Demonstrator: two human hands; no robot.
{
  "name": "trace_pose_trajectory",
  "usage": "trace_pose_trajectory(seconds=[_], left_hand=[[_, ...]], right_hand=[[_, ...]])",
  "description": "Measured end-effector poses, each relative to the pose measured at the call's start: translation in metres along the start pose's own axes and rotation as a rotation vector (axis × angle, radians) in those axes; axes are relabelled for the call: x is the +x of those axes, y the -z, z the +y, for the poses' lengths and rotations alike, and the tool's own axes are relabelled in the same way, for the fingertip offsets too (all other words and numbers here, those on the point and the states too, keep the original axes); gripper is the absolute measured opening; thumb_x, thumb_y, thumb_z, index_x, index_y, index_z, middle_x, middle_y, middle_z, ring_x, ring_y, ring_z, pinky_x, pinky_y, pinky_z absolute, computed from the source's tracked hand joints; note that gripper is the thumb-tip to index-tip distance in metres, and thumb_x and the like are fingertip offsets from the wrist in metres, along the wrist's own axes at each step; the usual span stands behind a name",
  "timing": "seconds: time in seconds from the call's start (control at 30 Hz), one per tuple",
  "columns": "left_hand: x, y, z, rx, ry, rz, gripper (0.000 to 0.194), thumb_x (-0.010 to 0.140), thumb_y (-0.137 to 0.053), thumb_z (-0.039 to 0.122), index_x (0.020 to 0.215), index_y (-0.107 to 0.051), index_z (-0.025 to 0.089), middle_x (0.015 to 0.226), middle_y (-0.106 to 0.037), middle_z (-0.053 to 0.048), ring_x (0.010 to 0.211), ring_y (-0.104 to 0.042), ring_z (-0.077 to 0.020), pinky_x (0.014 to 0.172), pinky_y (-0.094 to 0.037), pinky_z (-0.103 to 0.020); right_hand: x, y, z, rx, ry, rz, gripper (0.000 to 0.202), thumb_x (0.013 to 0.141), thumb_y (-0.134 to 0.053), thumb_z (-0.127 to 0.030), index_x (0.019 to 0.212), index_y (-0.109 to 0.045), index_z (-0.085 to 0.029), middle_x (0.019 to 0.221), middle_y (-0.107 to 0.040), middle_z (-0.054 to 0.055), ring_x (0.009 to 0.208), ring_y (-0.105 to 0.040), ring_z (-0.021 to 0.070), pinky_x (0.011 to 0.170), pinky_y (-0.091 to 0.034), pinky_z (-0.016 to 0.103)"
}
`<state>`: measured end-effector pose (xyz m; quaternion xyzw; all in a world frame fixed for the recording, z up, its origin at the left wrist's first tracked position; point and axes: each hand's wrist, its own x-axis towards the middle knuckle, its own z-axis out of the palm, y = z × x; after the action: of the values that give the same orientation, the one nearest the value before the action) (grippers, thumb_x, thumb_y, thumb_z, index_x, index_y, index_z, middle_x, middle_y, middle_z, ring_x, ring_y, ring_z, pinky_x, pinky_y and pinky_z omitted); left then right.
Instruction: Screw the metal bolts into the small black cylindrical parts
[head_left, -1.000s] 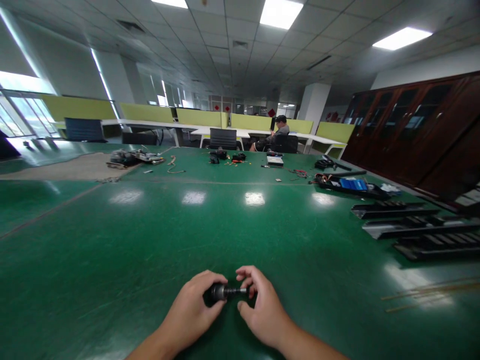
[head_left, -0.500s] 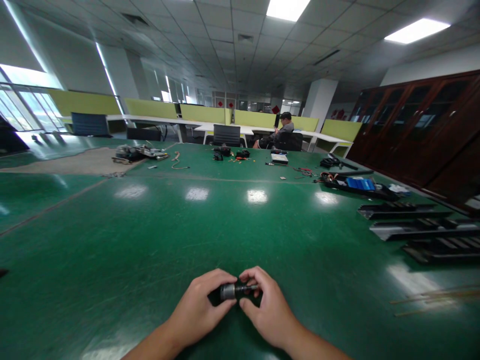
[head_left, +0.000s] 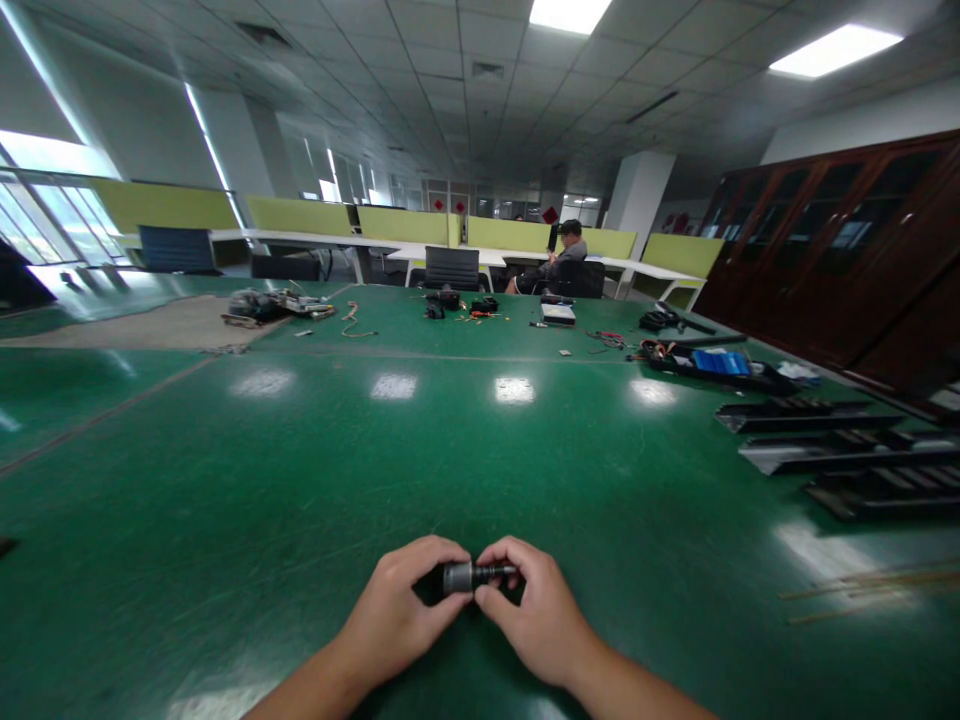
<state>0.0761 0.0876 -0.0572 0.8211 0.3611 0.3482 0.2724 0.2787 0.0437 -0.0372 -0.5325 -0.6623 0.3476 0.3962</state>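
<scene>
Green tabletop (head_left: pixel 420 450), black-and-silver cylindrical part (head_left: pixel 459 577), yellow-green partitions (head_left: pixel 296 215), reddish-brown cabinets (head_left: pixel 817 260)

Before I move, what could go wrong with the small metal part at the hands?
The metal part has a round body, so if the left hand loosened, it might slip or roll on the glossy table. The right hand curls around the narrow end; whether it grips firmly is unclear, so a quick pull could tilt the part.
</scene>
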Motion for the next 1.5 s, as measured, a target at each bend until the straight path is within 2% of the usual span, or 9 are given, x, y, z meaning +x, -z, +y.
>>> trace_pose_trajectory(seconds=[0.33,0.9,1.5], left_hand=[[-0.0006,0.0003,0.0004,-0.015,-0.034,0.026,0.022,0.084,-0.069,0.023,0.106,-0.067,0.024,0.1,-0.069,-0.005,0.092,-0.066,-0.0179,0.084,-0.054,-0.029],[0.0001,0.0017,0.001,0.007,-0.05,0.041,0.027,0.083,-0.07,0.021,0.108,-0.066,0.029,0.101,-0.069,-0.001,0.094,-0.065,-0.0157,0.085,-0.053,-0.028],[-0.0007,0.0029,0.0012,-0.003,-0.094,0.055,0.026,0.085,-0.069,0.022,0.11,-0.066,0.026,0.102,-0.069,-0.004,0.095,-0.065,-0.0176,0.085,-0.054,-0.03]], right_hand=[[0.0014,0.0001,0.001,0.033,-0.049,-0.003,0.009,0.083,-0.064,-0.016,0.089,-0.068,-0.02,0.082,-0.066,-0.001,0.074,-0.058,0.0144,0.066,-0.041,0.024],[0.0013,0.0004,0.0019,0.045,-0.046,-0.007,0.007,0.086,-0.063,-0.019,0.089,-0.069,-0.019,0.079,-0.065,-0.001,0.072,-0.057,0.0141,0.065,-0.04,0.024],[0.0019,0.0008,0.003,0.039,-0.044,-0.002,0.007,0.087,-0.062,-0.023,0.088,-0.068,-0.019,0.076,-0.063,-0.001,0.07,-0.055,0.0142,0.064,-0.039,0.024]])
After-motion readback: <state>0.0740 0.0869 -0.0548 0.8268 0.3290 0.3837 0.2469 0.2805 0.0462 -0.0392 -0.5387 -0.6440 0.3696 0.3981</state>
